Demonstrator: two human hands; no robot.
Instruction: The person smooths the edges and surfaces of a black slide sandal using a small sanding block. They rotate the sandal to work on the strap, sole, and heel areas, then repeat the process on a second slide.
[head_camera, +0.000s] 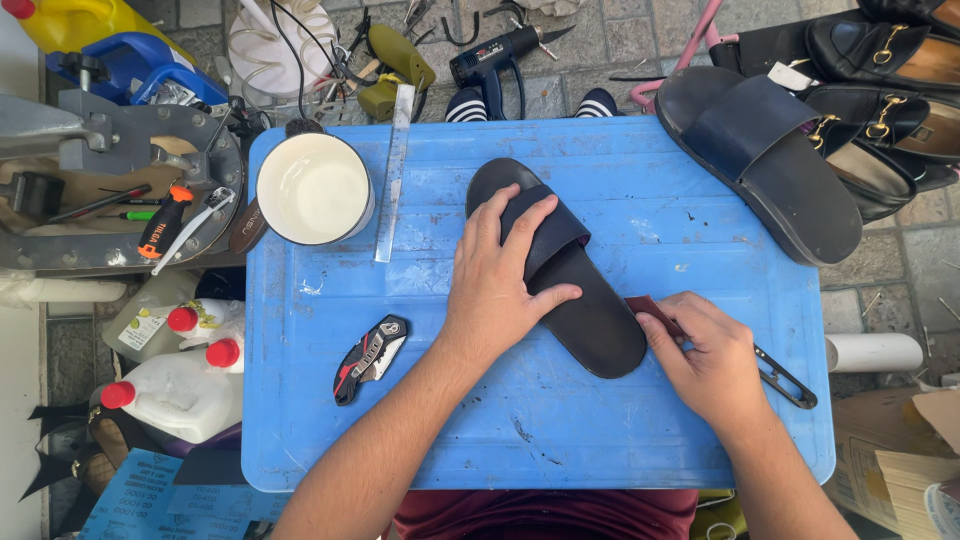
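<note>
- Centre of the head view: a black slide sandal (590, 310) lies slantwise on the blue table top (560, 430), toe toward the upper left of the frame, heel toward the lower right.
- Left hand (497, 285), fingers spread wide, presses flat over the sandal's strap and inner side, apparently to pin it so it does not slide.
- Right hand (712, 355) pinches a small dark red piece, likely abrasive sheet (648, 311), closed on it and set against the sandal's heel edge.
- Just beyond the right hand, black snips (787, 380) lie on the table, near its right edge.
- Lower left of centre, a folding utility knife (370, 358) rests apart from both hands.
- Upper left, a cream pot (313, 188) and a steel ruler (396, 170) stand beside each other.
- Upper right, a second matching sandal (770, 160) overhangs the table's corner.
- Open room: bare blue surface shows below the hands and between knife and sandal; bottles and tools crowd the left margin off the table.
</note>
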